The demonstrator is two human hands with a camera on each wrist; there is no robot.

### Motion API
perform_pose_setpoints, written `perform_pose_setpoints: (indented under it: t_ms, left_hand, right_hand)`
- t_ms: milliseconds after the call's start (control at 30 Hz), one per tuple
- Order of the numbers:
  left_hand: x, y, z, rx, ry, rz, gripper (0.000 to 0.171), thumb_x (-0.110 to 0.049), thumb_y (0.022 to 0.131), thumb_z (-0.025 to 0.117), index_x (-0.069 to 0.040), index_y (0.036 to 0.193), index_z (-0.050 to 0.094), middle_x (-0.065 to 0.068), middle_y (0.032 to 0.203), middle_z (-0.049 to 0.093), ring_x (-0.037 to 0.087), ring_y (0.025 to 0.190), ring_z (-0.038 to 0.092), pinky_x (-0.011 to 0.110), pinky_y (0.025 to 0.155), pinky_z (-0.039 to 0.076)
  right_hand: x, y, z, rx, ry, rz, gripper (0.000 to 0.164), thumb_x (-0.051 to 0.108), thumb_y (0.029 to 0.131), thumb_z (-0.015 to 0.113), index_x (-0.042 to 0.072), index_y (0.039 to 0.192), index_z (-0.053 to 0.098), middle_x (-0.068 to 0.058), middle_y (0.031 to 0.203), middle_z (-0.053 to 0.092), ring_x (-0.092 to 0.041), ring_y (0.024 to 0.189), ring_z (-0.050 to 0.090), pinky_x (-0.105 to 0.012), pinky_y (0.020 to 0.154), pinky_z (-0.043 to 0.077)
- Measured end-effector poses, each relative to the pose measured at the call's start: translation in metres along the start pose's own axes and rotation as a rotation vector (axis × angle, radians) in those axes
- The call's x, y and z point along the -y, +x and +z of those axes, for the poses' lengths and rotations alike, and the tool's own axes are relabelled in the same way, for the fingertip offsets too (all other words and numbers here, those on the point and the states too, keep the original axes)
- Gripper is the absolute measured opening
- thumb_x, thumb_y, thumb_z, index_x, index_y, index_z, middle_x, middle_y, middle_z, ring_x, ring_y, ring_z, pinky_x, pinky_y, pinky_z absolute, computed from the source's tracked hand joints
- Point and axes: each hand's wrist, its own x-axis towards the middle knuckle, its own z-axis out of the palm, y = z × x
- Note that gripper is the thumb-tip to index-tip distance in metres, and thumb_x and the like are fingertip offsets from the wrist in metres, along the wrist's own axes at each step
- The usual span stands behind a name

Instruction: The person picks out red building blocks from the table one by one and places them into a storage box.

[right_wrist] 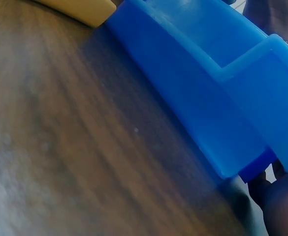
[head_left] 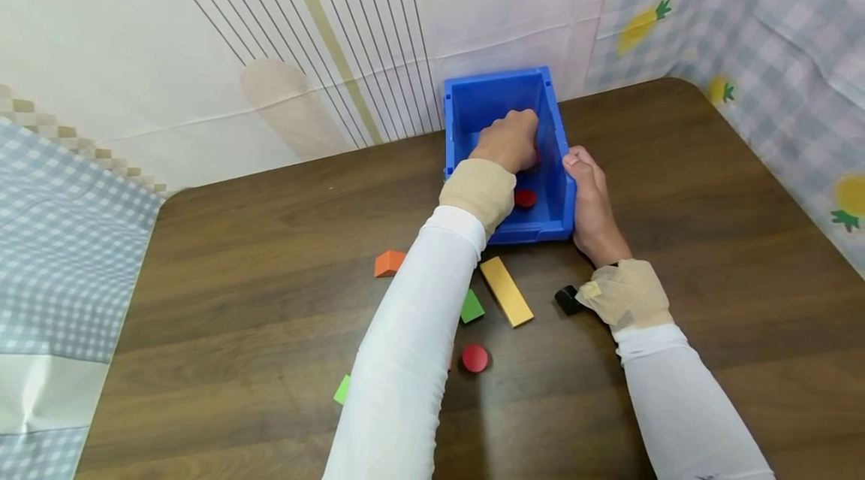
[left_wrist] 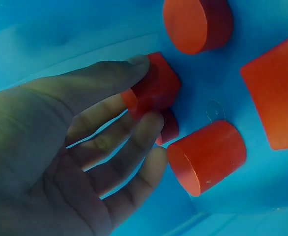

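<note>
Inside a blue plastic bin (head_left: pixel 530 233), my left hand (head_left: pixel 507 140) reaches down among red blocks. Seen from the left wrist, its thumb and fingers pinch a red flat-sided block (left_wrist: pixel 161 81). Just below that block is a smaller red piece (left_wrist: pixel 170 129), partly covered by a finger. A red cylinder (left_wrist: pixel 210 155) lies beside the fingertips, with a rounded red block (left_wrist: pixel 185 22) and a larger red block (left_wrist: pixel 276 93) farther off. My right hand (head_left: pixel 591 202) grips the bin's right side, thumb at the rim; its other fingers are mostly hidden.
On the wooden table, before the bin, lie an orange block (head_left: pixel 388 264), a yellow plank (head_left: pixel 507 292), a green block (head_left: pixel 471 307), a red round piece (head_left: pixel 475 358) and a light green block (head_left: pixel 342 390). My left sleeve covers part of this area. A curtain (head_left: pixel 378 37) hangs behind the bin.
</note>
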Motion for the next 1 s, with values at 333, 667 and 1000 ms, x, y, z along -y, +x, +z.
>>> perform_pose_setpoints:
  t_ms: [333,667,1000]
  left_hand:
    - [0.0040,-0.0014,-0.0017,-0.019,0.040,-0.001,0.031,-0.028,0.092,0.063,-0.019,0.122,0.061,0.001,0.107,0.064,0.017,0.088,0.060,0.037,0.084,0.049]
    - [0.0037,-0.0040,-0.0051,-0.030,0.132,-0.006,0.037,-0.034,0.089,0.066,-0.022,0.125,0.061,-0.001,0.110,0.063,0.018,0.091,0.058,0.041,0.087,0.046]
    - [0.0044,-0.0053,-0.0062,-0.062,0.161,-0.002,0.038,-0.042,0.086,0.069,-0.022,0.116,0.059,-0.003,0.105,0.061,0.017,0.090,0.058,0.040,0.084,0.046]
  right_hand:
    - [-0.0008,-0.0011,0.0045,0.009,0.028,0.001,0.038,0.040,0.096,0.045,0.003,0.103,0.049,-0.019,0.104,0.047,-0.030,0.093,0.050,-0.036,0.077,0.042]
    - [-0.0010,0.0002,0.0044,0.010,0.030,-0.007,0.039,0.041,0.096,0.045,0.002,0.103,0.049,-0.018,0.102,0.047,-0.029,0.093,0.050,-0.035,0.077,0.043]
    - [-0.0002,0.0021,-0.0006,0.007,0.009,-0.002,0.039,0.043,0.096,0.044,0.005,0.103,0.050,-0.014,0.097,0.046,-0.028,0.093,0.049,-0.035,0.076,0.040]
